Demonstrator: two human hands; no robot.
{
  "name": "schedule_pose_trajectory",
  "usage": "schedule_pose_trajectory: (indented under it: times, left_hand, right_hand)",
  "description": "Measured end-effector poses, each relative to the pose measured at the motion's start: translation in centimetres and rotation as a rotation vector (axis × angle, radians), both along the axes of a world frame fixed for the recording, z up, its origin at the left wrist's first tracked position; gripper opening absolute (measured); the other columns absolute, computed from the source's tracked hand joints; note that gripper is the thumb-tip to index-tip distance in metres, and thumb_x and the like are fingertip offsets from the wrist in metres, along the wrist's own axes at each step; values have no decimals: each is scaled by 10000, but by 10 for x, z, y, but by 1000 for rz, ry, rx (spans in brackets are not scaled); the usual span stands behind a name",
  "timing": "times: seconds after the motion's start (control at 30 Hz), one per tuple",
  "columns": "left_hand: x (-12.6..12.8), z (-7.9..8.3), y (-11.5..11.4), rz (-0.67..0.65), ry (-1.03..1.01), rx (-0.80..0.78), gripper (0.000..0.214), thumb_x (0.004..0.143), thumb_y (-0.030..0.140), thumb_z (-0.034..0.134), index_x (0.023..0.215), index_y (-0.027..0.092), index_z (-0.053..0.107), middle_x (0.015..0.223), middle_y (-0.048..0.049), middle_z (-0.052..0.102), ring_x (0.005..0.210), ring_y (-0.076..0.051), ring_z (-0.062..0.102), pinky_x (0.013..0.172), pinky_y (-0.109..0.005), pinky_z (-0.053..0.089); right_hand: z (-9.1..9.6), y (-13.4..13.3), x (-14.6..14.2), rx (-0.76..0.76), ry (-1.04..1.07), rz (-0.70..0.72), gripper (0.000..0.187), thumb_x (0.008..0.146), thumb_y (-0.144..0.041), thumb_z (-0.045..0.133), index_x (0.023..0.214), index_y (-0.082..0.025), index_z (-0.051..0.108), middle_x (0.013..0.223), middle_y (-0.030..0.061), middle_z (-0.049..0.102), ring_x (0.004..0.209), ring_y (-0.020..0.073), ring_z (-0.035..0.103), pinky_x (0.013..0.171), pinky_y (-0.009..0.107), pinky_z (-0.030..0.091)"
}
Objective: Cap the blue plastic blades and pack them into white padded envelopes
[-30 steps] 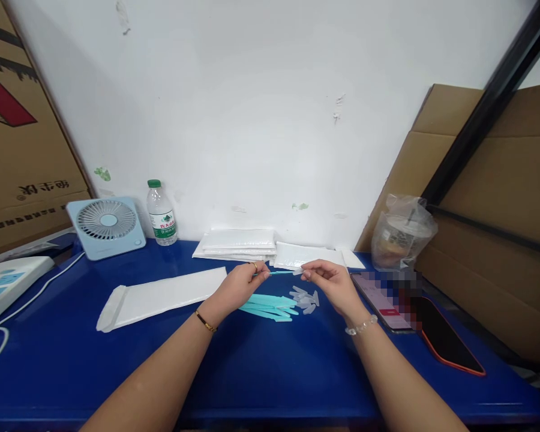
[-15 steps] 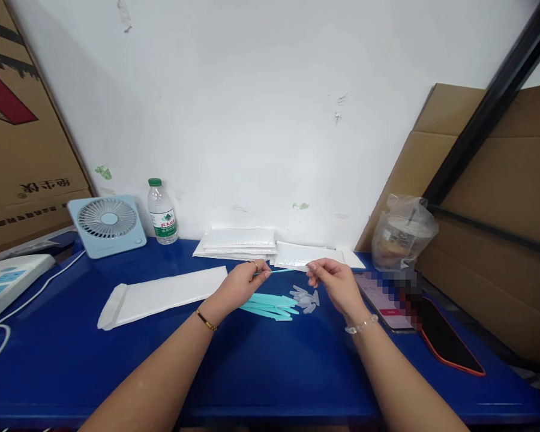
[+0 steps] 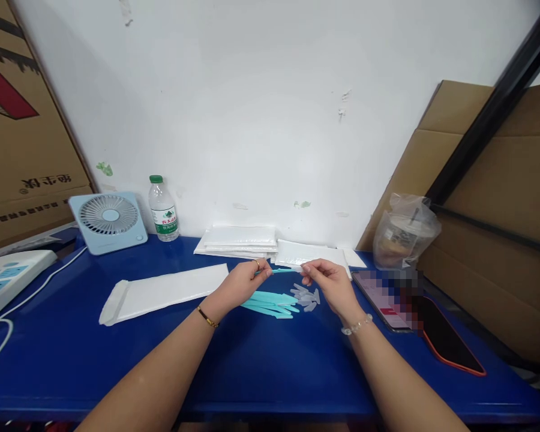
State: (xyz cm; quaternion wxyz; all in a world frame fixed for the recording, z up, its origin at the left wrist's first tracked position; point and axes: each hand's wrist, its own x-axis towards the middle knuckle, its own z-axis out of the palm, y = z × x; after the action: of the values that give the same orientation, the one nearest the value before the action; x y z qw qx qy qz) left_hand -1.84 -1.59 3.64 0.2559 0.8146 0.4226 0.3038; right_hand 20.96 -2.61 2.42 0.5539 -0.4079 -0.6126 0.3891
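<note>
Between the thumb and fingers of my left hand [image 3: 247, 282] is a thin teal eyebrow razor [image 3: 281, 270], pointing right. My right hand [image 3: 328, 282] pinches a small translucent cap [image 3: 296, 269] at the razor's right end. Whether the cap sits over the blade or only touches it, I cannot tell. Below the hands lies a bunch of teal eyebrow razors [image 3: 270, 305] on the blue table. Several loose translucent caps [image 3: 306, 296] are heaped just right of them.
A white padded envelope [image 3: 171, 294] lies to the left, with stacked envelopes [image 3: 240, 237] against the wall. Further left stand a blue fan [image 3: 110, 222], a water bottle [image 3: 164, 210] and a power strip [image 3: 15, 276]. At right are two phones [image 3: 452, 336] and a bagged cup [image 3: 402, 240].
My right hand has shifted slightly left, nearer my left hand. The cap in its fingers now shows at the razor's end. My left hand still holds the razor.
</note>
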Motion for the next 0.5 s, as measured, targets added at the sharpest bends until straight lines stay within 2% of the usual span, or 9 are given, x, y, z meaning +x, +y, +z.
schedule_pose_trajectory:
  times: [0.27, 0.4, 0.43, 0.5]
  left_hand:
    - [8, -8, -2, -10, 40, -12, 336, 905, 420, 327, 878, 195, 575, 767, -1, 580, 705, -141, 511, 636, -239, 377]
    - [7, -9, 2, 146, 110, 163, 318, 834, 432, 487, 1077, 240, 562, 1024, -43, 587, 957, -210, 517, 798, -305, 381]
    - [5, -8, 2, 177, 137, 204, 336, 801, 445, 535, 1070, 245, 567, 1048, -46, 579, 995, -225, 504, 822, -320, 371]
    - [2, -5, 1, 126, 219, 198, 313, 761, 471, 579, 971, 240, 602, 974, -34, 595, 946, -219, 525, 797, -312, 372]
  right_hand:
    - [-10, 3, -11, -82, -110, 87, 299, 745, -456, 644, 794, -162, 669, 600, 33, 652, 556, 143, 596, 575, 281, 488]
    - [-21, 16, -3, -67, -259, -13, 319, 757, -479, 609, 791, -167, 668, 653, 28, 624, 589, 143, 568, 566, 271, 459]
    - [-25, 21, -1, -46, -316, -57, 316, 756, -481, 605, 777, -172, 671, 675, 27, 615, 609, 147, 562, 576, 274, 455]
    - [-32, 28, 1, -5, -438, -132, 302, 752, -475, 605, 737, -181, 672, 706, 25, 593, 635, 154, 550, 594, 286, 447]
